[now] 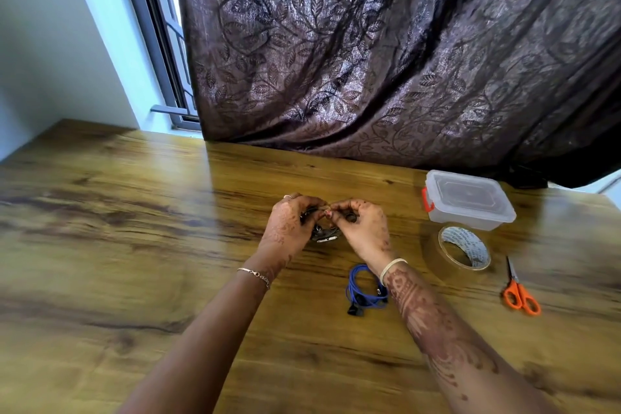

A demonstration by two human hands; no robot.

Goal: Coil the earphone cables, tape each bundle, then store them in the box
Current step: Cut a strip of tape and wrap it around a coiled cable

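Both hands meet over the middle of the wooden table. My left hand grips a dark coiled earphone cable, whose loops and a silvery part hang below the fingers. My right hand pinches the same bundle at its top, fingers curled. A blue earphone cable lies coiled on the table just under my right wrist, its black ends at the lower left. A roll of clear tape lies flat to the right. Behind it stands the clear plastic box, lid on, with an orange latch.
Orange-handled scissors lie at the right, blades pointing away from me. A dark leaf-patterned curtain hangs over the table's far edge. A window frame and pale wall are at the far left.
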